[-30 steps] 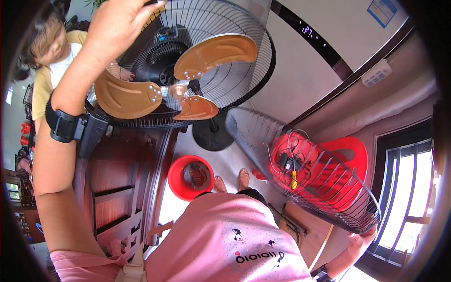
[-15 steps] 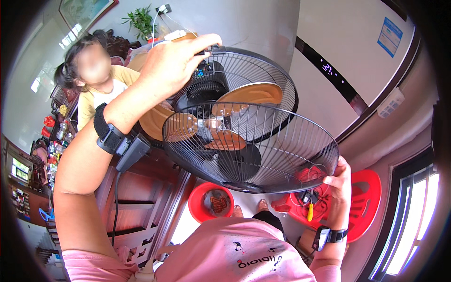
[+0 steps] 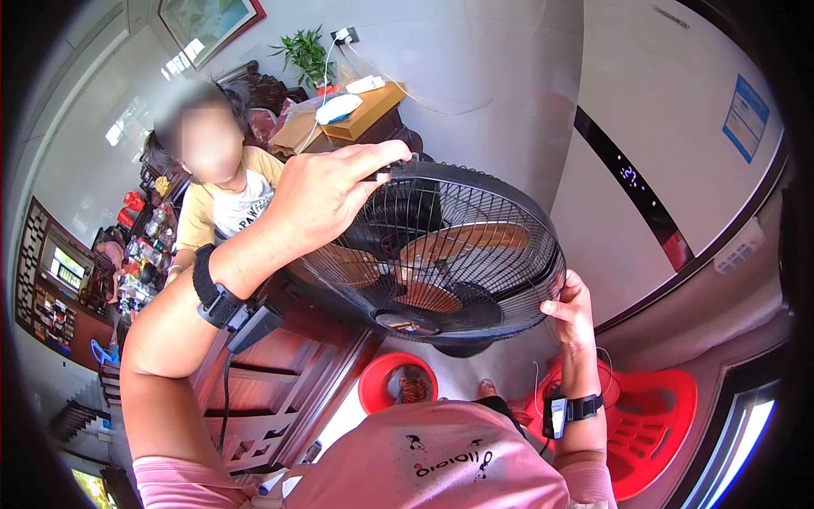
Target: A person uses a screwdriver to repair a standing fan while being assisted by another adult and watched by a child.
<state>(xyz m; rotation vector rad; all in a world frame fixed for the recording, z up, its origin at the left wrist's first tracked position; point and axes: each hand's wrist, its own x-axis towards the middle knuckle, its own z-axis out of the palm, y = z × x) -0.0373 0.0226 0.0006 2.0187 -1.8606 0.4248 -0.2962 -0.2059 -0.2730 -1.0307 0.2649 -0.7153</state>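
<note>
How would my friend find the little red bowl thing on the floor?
Find the big black fan that the left hand and right hand hold by its cage. Straight under it, beside the dark wooden cabinet, a round red tub sits on the floor. It is smaller and rounder than the red plastic chair to its right.

You're standing in a home's living room: a framed painting (image 3: 212, 24) hangs on the far wall above a potted plant (image 3: 307, 53), with dark carved wooden furniture (image 3: 280, 386) on the left. A tall standing air conditioner (image 3: 670, 170) fills the right, and a red plastic stool (image 3: 649, 424) sits near your feet.
</note>
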